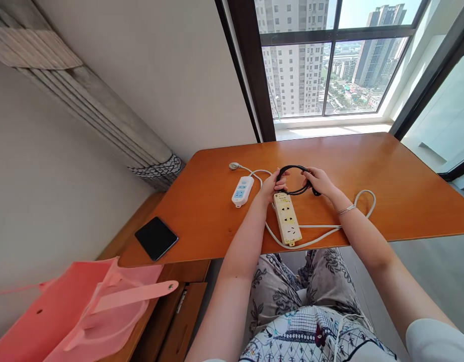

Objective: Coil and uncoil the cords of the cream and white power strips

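A black cable (pixel 295 167), wound into a loop, is held up between my two hands above the table. My left hand (pixel 273 185) has its fingers closed round the loop's left side. On the opposite side, my right hand (pixel 318 181) grips the coil, and a short dark end sticks out below its fingers. Just under the loop lies a cream power strip (pixel 287 217) with several sockets. A smaller white power strip (pixel 242 191) with blue socket faces rests left of my left hand, its plug (pixel 234 166) lying beyond it.
White cord (pixel 322 236) runs along the table's front edge and loops under my right forearm. A black tablet (pixel 156 238) lies at the left of the wooden table (pixel 209 226). A pink bag (pixel 103 306) sits at lower left. A window (pixel 330 75) stands behind.
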A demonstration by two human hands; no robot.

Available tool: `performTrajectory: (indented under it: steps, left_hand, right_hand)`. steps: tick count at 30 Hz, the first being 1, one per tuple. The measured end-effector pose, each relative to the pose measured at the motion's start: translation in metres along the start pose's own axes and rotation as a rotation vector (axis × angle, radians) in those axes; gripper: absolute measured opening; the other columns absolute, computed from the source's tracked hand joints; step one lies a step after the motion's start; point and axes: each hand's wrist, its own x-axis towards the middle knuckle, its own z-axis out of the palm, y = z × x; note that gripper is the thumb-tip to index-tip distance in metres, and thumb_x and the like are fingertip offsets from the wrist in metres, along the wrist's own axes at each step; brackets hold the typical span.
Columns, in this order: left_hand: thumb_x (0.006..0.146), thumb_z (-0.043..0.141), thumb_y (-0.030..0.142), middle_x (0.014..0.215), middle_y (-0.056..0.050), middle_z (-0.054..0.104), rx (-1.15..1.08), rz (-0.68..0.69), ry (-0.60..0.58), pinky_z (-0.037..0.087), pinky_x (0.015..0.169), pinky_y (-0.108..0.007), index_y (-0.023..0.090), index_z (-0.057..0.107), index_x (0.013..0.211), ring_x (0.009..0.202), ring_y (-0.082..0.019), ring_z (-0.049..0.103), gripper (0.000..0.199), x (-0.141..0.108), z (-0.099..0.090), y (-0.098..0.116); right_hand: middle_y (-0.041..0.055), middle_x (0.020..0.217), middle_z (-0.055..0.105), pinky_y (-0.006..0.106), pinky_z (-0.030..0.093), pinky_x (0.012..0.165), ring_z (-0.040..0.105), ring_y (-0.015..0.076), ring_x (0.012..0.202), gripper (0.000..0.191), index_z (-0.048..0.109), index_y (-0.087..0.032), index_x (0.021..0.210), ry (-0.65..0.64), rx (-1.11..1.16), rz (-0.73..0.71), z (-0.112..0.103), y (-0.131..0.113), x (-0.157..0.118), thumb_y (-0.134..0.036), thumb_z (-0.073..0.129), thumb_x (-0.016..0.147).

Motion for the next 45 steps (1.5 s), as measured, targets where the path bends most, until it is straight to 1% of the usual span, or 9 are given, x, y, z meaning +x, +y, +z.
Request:
performTrajectory:
  steps: [4, 10, 16, 18, 26, 28, 33, 36, 45]
  left_hand:
    - [0.101, 0.061, 0.043, 0.049, 0.013, 0.027, 0.041, 0.005, -0.023, 0.046, 0.046, -0.017, 0.015, 0.060, 0.080, 0.030, -0.001, 0.023, 0.035, -0.001, -0.011, 0.000]
    - [0.101, 0.060, 0.046, 0.048, 0.013, 0.025, 0.062, 0.003, -0.037, 0.043, 0.046, -0.015, 0.016, 0.054, 0.073, 0.031, 0.000, 0.021, 0.042, -0.003, -0.016, -0.001]
    - [0.098, 0.062, 0.052, 0.047, 0.012, 0.029, 0.093, 0.053, 0.024, 0.039, 0.045, -0.014, 0.018, 0.051, 0.073, 0.034, -0.002, 0.027, 0.044, -0.004, -0.014, -0.005]
    - [0.098, 0.062, 0.054, 0.047, 0.012, 0.029, 0.099, 0.065, 0.039, 0.039, 0.046, -0.014, 0.018, 0.051, 0.074, 0.035, -0.003, 0.029, 0.044, -0.005, -0.013, -0.005]
    - [0.100, 0.058, 0.054, 0.045, 0.012, 0.027, 0.071, 0.065, 0.027, 0.041, 0.046, -0.015, 0.019, 0.049, 0.074, 0.035, -0.004, 0.032, 0.045, -0.010, -0.009, -0.004]
    - [0.099, 0.058, 0.055, 0.043, 0.012, 0.023, 0.061, 0.051, 0.034, 0.041, 0.046, -0.015, 0.019, 0.048, 0.072, 0.034, -0.004, 0.029, 0.047, -0.009, -0.009, -0.004]
    - [0.102, 0.056, 0.051, 0.042, 0.013, 0.020, -0.006, 0.022, 0.051, 0.041, 0.044, -0.014, 0.018, 0.046, 0.069, 0.031, -0.003, 0.023, 0.048, -0.008, -0.011, -0.001]
    - [0.104, 0.053, 0.048, 0.043, 0.013, 0.021, -0.060, -0.007, 0.038, 0.041, 0.044, -0.014, 0.018, 0.048, 0.069, 0.030, -0.003, 0.023, 0.047, -0.009, -0.011, 0.002]
    - [0.106, 0.050, 0.044, 0.044, 0.012, 0.023, -0.137, 0.038, 0.001, 0.048, 0.050, -0.014, 0.017, 0.057, 0.074, 0.032, -0.002, 0.024, 0.043, -0.023, 0.004, 0.006]
  right_hand:
    - [0.0024, 0.063, 0.068, 0.027, 0.046, 0.054, 0.058, 0.0138, 0.054, 0.040, 0.066, -0.018, 0.086, -0.081, 0.128, 0.019, 0.001, -0.001, -0.008, -0.058, 0.066, 0.086]
    - [0.0035, 0.068, 0.069, 0.026, 0.037, 0.050, 0.045, 0.0105, 0.053, 0.054, 0.073, -0.016, 0.091, -0.170, 0.271, -0.022, -0.004, -0.008, -0.019, -0.068, 0.065, 0.081]
    - [0.0011, 0.078, 0.065, 0.027, 0.046, 0.061, 0.055, 0.0136, 0.068, 0.064, 0.068, -0.014, 0.125, -0.198, 0.097, -0.143, 0.001, -0.002, -0.022, -0.049, 0.082, 0.073]
    - [0.0029, 0.084, 0.068, 0.029, 0.050, 0.064, 0.059, 0.0156, 0.071, 0.067, 0.063, -0.014, 0.133, -0.182, 0.061, -0.175, 0.004, 0.004, -0.020, -0.046, 0.079, 0.077]
    - [0.0031, 0.082, 0.071, 0.031, 0.054, 0.060, 0.058, 0.0148, 0.060, 0.062, 0.058, -0.015, 0.140, -0.033, 0.009, -0.168, 0.012, 0.015, -0.014, -0.040, 0.069, 0.084]
    - [0.0017, 0.080, 0.069, 0.031, 0.055, 0.061, 0.059, 0.0146, 0.061, 0.066, 0.058, -0.016, 0.139, -0.060, 0.040, -0.172, 0.012, 0.016, -0.014, -0.041, 0.075, 0.081]
    - [0.0024, 0.094, 0.071, 0.034, 0.061, 0.077, 0.069, 0.0200, 0.087, 0.109, 0.041, -0.021, 0.155, -0.248, 0.110, -0.227, 0.007, 0.018, -0.015, -0.034, 0.094, 0.061]
    - [0.0023, 0.093, 0.073, 0.034, 0.061, 0.079, 0.070, 0.0200, 0.087, 0.112, 0.035, -0.022, 0.158, -0.291, 0.146, -0.209, 0.005, 0.017, -0.015, -0.036, 0.094, 0.064]
    - [0.0000, 0.089, 0.074, 0.031, 0.060, 0.074, 0.070, 0.0179, 0.080, 0.121, 0.023, -0.023, 0.166, -0.115, 0.206, -0.197, 0.010, 0.006, -0.019, -0.041, 0.091, 0.068]
